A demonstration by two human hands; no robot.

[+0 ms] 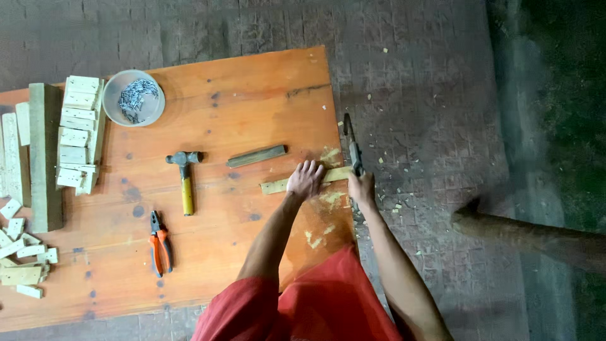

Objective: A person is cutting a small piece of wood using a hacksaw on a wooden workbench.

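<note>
The orange wooden table (208, 265) fills most of the view, standing on a paved floor (429, 95) littered with pale wood chips. Along its left side lie a long grey-green beam (45, 158) and 1 stack of short pale wood blocks (79, 132), with more loose offcuts (22, 262) near the lower left corner, seemingly kept out of the working area.

At the table's right edge a thin wooden strip (278, 185) lies flat, its right end jutting toward the edge, likely so the saw blade clears the tabletop. The left hand (305, 179) presses down on the strip with fingers spread flat, pinning rather than gripping it. The right hand (362, 188) has its fingers closed around the handle of a slim saw (353, 148), blade crossing the strip's end.

Idle nearby: a dark flat bar (257, 155), 1 yellow-handled hammer (185, 177), orange-handled pliers (159, 243), and a round bowl (110, 95) holding nails (134, 98).
</note>
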